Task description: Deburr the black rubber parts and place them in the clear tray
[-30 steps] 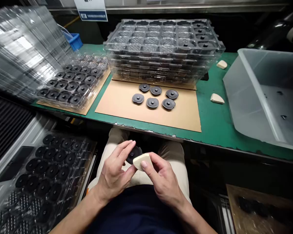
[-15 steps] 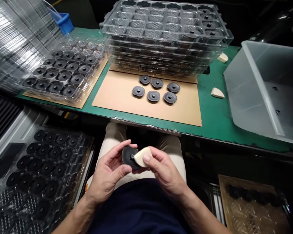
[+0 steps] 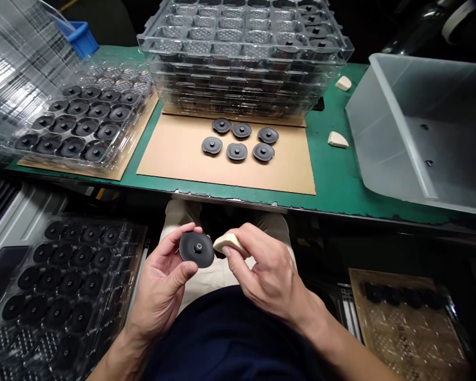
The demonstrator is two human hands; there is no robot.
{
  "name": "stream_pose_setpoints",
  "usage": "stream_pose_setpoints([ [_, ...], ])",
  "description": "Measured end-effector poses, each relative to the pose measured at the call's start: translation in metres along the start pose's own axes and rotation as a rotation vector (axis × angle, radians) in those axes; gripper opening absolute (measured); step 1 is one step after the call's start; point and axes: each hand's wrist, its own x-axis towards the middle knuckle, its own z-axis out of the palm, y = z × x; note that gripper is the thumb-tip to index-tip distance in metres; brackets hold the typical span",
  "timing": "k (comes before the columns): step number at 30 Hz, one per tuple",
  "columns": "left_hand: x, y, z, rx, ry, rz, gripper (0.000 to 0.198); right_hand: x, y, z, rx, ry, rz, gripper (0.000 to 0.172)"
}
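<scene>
My left hand [image 3: 158, 280] grips a dark, rounded disc-like part [image 3: 190, 253] by its edge, over my lap. The face with a small raised central post is turned up toward me. In my right hand [image 3: 267, 264] a cream-coloured sponge-like pad [image 3: 230, 242] is pinched between thumb and fingers. The pad's tip sits right beside the disc's right edge; whether they touch I cannot tell. Several similar dark discs [image 3: 237, 151] lie in two rows on a cardboard sheet [image 3: 174, 153] on the green table [image 3: 325, 185].
Stacked clear trays [image 3: 238, 69] stand behind the loose discs. At the left are a disc-filled tray [image 3: 79, 127] and a blue bin [image 3: 81, 39]. Two cream pads [image 3: 338, 139] lie beside a translucent tub [image 3: 396, 137]. Lower trays flank my lap, one at left [image 3: 63, 286], one at right [image 3: 404, 317].
The pad has come off the disc's face to its right edge, and my right hand has turned knuckles-up. My left hand has tilted the disc and shifted slightly left. The camera view has shifted.
</scene>
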Motion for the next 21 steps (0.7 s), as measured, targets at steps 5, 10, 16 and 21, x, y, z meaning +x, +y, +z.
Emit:
stream_pose_setpoints([
  [5,-0.0047,0.0014,0.0018,0.014,-0.027,0.012,0.058,-0.0015,-0.0013,-0.0001,0.07,-0.031,-0.031,0.013],
  [10,-0.0087,0.0026,0.0044,0.001,-0.025,-0.011,0.059,-0.0032,-0.0037,0.0014,0.081,-0.01,-0.019,0.017],
  [16,-0.0092,0.0062,0.0056,-0.088,-0.041,-0.089,0.057,-0.0017,-0.0035,0.0011,0.056,0.032,-0.034,0.018],
  [21,-0.0066,0.0076,0.0066,-0.24,-0.025,-0.233,0.045,0.0002,0.0005,0.0005,-0.01,-0.021,-0.078,0.012],
])
